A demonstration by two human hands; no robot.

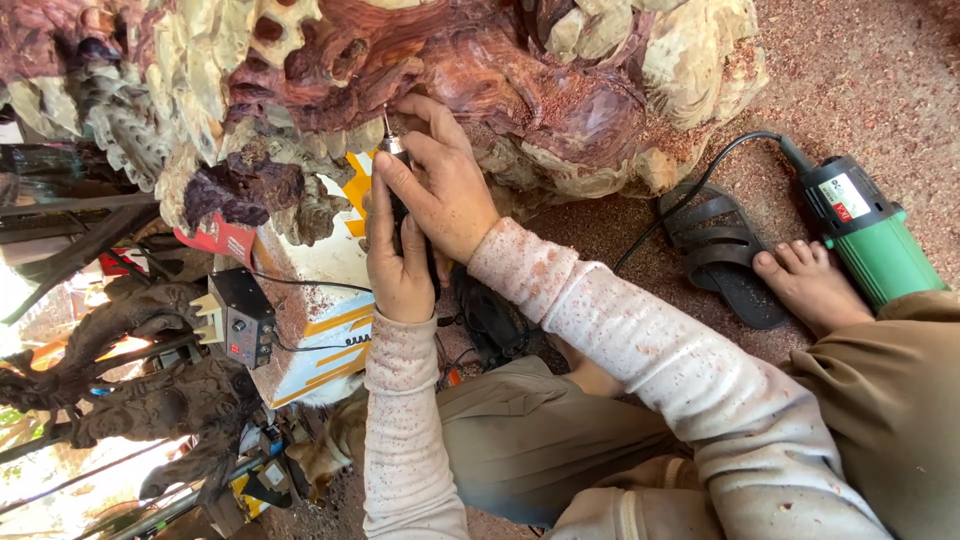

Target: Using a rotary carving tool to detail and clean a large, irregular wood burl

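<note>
A large carved reddish and pale wood sculpture (480,70) fills the top of the view. Both hands grip a slim black rotary carving handpiece (396,160) whose thin bit touches the red wood. My left hand (398,262) wraps the handpiece's lower body. My right hand (445,185) holds it higher up, fingertips resting against the wood. Both pale sleeves are speckled with red sawdust.
A green power tool (868,240) with a black cord lies on the sawdust-covered ground at right, beside a black sandal (722,255) and my bare foot (812,285). A small black control box (238,318) sits on a white and yellow slab (325,300). Dark carved wood pieces (150,400) stand at left.
</note>
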